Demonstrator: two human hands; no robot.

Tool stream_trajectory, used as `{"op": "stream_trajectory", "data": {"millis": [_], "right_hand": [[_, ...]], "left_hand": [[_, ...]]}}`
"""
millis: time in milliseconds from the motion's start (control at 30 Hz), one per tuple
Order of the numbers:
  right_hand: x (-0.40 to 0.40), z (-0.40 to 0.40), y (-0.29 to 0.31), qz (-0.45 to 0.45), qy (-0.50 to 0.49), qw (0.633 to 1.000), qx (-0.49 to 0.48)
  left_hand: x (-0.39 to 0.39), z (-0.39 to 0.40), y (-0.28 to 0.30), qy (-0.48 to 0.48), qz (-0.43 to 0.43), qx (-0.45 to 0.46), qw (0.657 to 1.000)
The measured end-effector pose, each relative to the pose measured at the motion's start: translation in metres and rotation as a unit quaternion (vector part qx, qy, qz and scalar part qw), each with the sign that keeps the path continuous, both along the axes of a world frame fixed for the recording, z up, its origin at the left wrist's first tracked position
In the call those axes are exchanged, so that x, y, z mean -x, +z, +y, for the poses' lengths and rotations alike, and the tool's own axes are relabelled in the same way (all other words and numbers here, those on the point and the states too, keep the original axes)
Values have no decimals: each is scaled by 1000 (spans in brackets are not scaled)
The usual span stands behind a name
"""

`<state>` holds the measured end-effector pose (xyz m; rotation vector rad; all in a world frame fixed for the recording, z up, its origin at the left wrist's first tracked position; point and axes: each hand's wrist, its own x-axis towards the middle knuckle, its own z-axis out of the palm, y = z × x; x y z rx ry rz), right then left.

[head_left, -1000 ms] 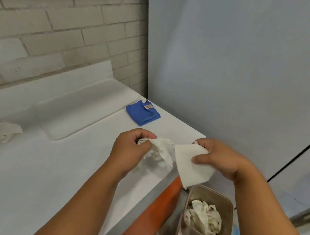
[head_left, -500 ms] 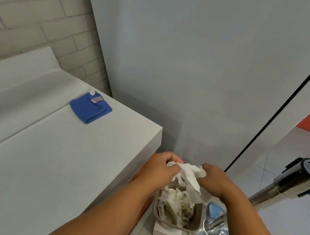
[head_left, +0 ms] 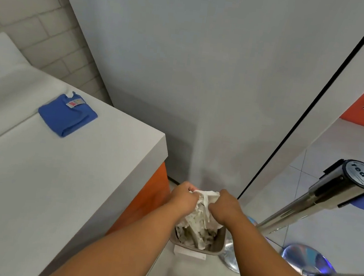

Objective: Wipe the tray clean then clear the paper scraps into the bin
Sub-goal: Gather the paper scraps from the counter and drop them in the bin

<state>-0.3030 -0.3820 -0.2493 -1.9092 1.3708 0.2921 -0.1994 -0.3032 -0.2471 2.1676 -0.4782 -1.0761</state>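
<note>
L hand (head_left: 184,198) & R hand (head_left: 225,207), each w/ clenched grip on crumpled paper scraps (head_left: 205,199), hold wad directly above scrap-filled bin (head_left: 218,244) on floor beside table (head_left: 36,178); folded blue cloth (head_left: 66,115) lies on table.

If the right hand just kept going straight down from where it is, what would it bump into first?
Most likely the crumpled paper heaped in the bin. The right hand grips a paper wad right above it, shared with the left hand. Depth is hard to judge here.
</note>
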Motion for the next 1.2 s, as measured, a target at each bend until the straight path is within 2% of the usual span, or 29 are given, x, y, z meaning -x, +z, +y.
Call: {"op": "stream_trajectory", "data": {"millis": [100, 267, 400, 500, 633, 700, 833, 967, 1100, 1200], "right_hand": [[-1, 0, -5, 6, -6, 1000, -12], [-3, 1, -7, 27, 37, 998, -41], [-7, 1, -1, 8, 28, 999, -20], [-15, 3, 12, -49, 11, 999, 17], [-30, 12, 50, -186, -20, 975, 116], [-41, 23, 76, -256, -14, 955, 152], [-69, 59, 124, -356, 48, 920, 159], [-101, 112, 146, -381, 155, 903, 122], [-135, 175, 154, -341, 292, 890, 75], [-160, 225, 158, -319, 384, 865, 42]], "left_hand": [[-3, -2, -12, -9, 18, -28, 999], [-6, 0, -18, 37, 161, -33, 986], [-14, 8, -20, 52, 139, -38, 988], [-17, 15, -2, 34, 97, -20, 994], [-20, 28, 42, -13, -7, 73, 997], [-23, 43, 72, -28, -85, 123, 988], [-36, 93, 137, -10, -210, 195, 958], [-67, 167, 166, 76, -273, 191, 940], [-101, 257, 174, 185, -316, 131, 921], [-117, 329, 176, 244, -340, 85, 904]]}}
